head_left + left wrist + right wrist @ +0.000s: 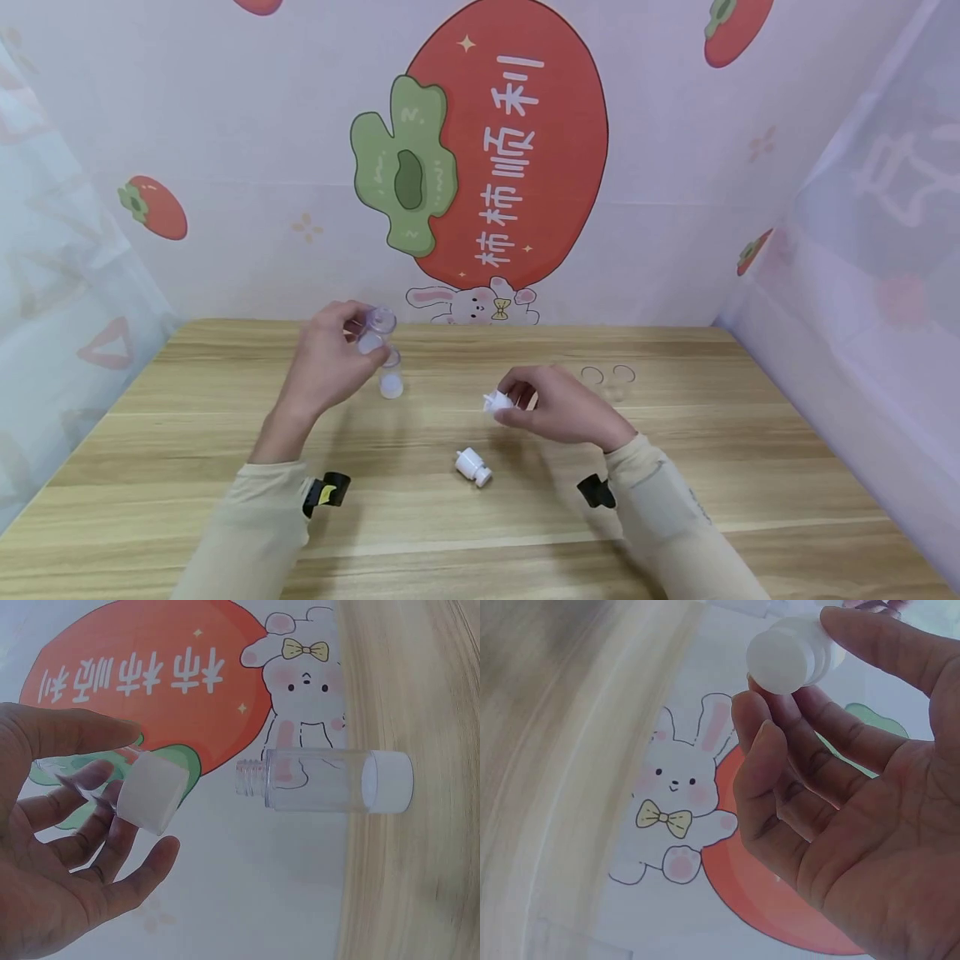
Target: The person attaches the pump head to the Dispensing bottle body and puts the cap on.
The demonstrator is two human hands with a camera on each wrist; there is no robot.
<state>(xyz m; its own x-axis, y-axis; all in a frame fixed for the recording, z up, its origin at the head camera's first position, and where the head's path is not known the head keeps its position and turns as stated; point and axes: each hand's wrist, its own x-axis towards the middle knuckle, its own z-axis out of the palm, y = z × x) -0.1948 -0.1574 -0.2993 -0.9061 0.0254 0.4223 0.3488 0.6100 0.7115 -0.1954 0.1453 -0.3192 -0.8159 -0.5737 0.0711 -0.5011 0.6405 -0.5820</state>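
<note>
My left hand (330, 354) grips a clear small bottle (381, 321) above the table. In the left wrist view its white base (154, 793) faces away from the palm, tilted. A second clear bottle (315, 780) with a white base and a threaded, uncapped neck stands upright on the table, just beyond that hand. Between thumb and fingertips, my right hand (558, 404) pinches a white pump head (497, 402); its round white end (780, 661) shows in the right wrist view. Another white pump head (474, 467) lies on its side on the table between both forearms.
Two thin see-through rings, a left one (592, 375) and a right one (624, 373), show on the wooden table (420, 542) beyond the right hand. A printed cloth (285, 125) with a rabbit and persimmons hangs behind, and pale cloth walls flank both sides.
</note>
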